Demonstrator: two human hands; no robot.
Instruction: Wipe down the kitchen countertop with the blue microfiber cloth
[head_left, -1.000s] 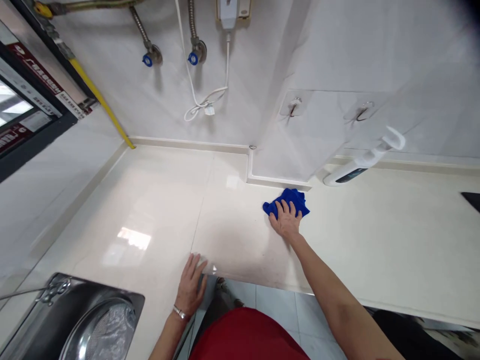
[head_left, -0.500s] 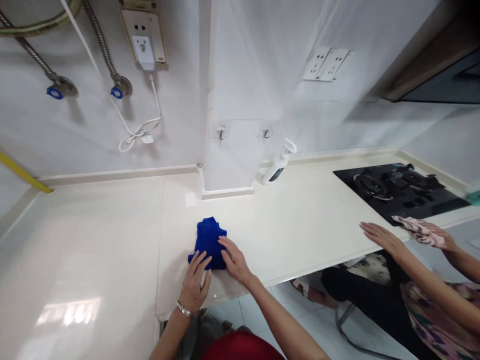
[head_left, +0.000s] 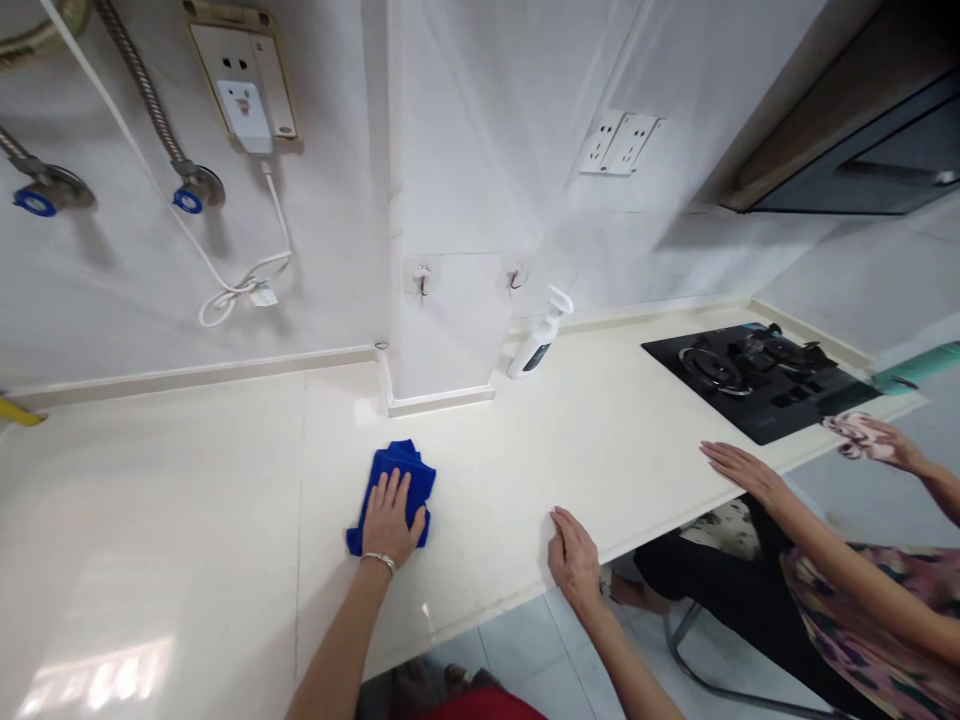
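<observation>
A folded blue cloth (head_left: 409, 462) lies on the pale countertop (head_left: 225, 480), a little in front of the wall pillar. My left hand (head_left: 390, 515) rests flat on top of it, fingers stretched out toward the wall, a bracelet at the wrist. Part of the cloth is hidden under the palm. Off to the right, my right hand (head_left: 574, 555) touches the counter near its front edge, apart from the cloth. Its fingers lie extended close together, and I see nothing held in them.
A white spray bottle (head_left: 538, 340) stands by the pillar. Further right is a black gas hob (head_left: 757, 385). A seated co-worker's hand (head_left: 742, 468) rests on the counter edge; the other holds a pinkish cloth (head_left: 855, 437). A plugged-in adapter (head_left: 245, 115) hangs above.
My right hand has left the blue cloth and moved right along the counter edge. My left hand has slid forward and now lies flat on the cloth. The co-worker's pink cloth has moved slightly.
</observation>
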